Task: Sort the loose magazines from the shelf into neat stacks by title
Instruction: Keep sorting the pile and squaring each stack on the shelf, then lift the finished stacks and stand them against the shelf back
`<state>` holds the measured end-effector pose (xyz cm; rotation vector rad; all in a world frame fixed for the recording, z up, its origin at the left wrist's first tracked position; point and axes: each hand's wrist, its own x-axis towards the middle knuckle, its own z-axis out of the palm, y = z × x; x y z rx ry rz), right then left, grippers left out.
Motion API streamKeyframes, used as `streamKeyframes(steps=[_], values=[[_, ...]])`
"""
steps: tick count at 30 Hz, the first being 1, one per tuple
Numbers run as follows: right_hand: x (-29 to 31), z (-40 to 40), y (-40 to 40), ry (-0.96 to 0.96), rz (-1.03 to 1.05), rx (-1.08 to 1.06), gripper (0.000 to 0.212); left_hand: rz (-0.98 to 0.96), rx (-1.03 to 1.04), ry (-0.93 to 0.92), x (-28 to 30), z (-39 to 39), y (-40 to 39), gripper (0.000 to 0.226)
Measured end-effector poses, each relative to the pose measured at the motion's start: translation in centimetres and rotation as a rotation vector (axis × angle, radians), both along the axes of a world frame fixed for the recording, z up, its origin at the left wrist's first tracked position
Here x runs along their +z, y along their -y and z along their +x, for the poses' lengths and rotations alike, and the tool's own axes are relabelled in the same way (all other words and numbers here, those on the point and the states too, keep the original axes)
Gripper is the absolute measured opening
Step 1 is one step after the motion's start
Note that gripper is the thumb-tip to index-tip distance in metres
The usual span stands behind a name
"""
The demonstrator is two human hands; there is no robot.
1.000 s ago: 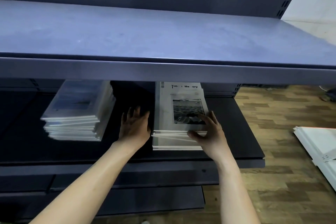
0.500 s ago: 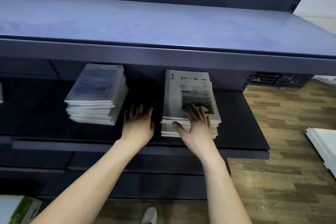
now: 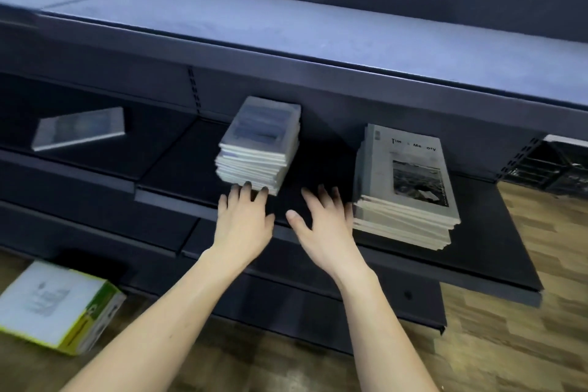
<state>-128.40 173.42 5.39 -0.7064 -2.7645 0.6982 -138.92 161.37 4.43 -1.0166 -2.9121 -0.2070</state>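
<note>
Both hands reach onto the dark middle shelf (image 3: 191,175), fingers spread, holding nothing. Left hand (image 3: 243,219): fingertips at the front bottom edge of the left magazine stack (image 3: 259,145); actual contact cannot be told. Right hand (image 3: 321,219): hovers between the stacks, just beside the "Time Memory" stack (image 3: 405,184) at the shelf's front right. One single magazine (image 3: 79,130) lies alone, far left. White-green box (image 3: 57,305) on the wood floor (image 3: 525,344).

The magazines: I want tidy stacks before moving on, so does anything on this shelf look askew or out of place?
Yes. A single magazine lies alone at an angle on the shelf's left section, apart from both stacks. The right stack has lower copies fanned out unevenly; the middle stack sits turned slightly.
</note>
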Motion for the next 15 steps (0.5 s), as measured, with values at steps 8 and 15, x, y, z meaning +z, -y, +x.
streamKeyframes(steps=[8, 15], values=[[0.2, -6.5, 9.1, 0.021, 0.002, 0.113, 0.060, 0.071, 0.094, 0.022, 0.6, -4.9, 9.8, 0.061], [0.3, -12.6, 18.8, 0.058, -0.080, 0.167, 0.063, 0.108, 0.176, 0.087, 0.8, -10.2, 19.9, 0.069]])
